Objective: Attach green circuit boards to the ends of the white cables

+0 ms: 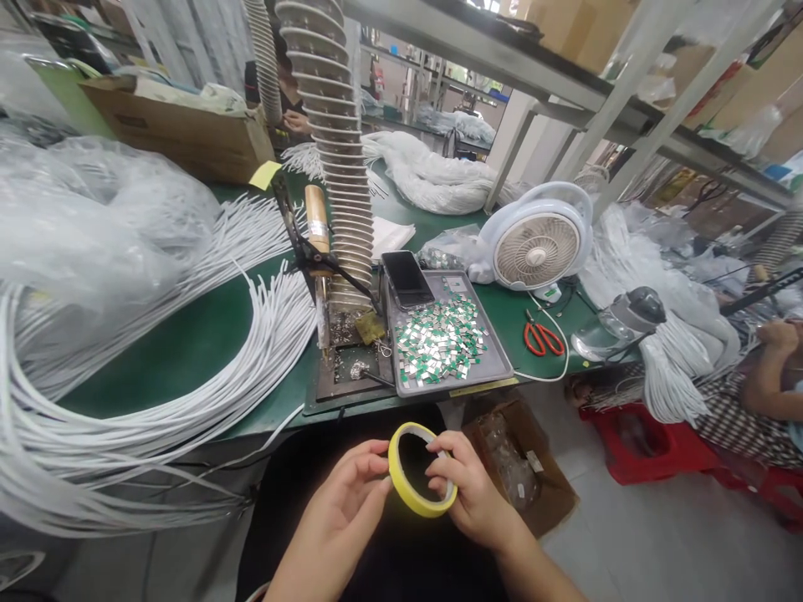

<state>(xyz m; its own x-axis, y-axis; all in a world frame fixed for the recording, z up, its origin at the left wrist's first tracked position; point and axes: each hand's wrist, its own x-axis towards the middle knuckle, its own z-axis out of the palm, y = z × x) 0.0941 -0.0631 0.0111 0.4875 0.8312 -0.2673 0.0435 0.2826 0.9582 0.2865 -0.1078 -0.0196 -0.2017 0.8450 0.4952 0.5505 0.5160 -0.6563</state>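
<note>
The left hand (pixel 339 502) and right hand (pixel 475 492) are raised close together, both curled inward.

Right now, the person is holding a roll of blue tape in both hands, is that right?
Not quite: the roll of tape is yellow, not blue. The head view shows this. It is held in both hands, as you said, by the left hand and the right hand.

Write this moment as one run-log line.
Left hand: yellow tape roll | right hand: same roll | nearby: grey metal tray of green-and-silver pieces
</note>
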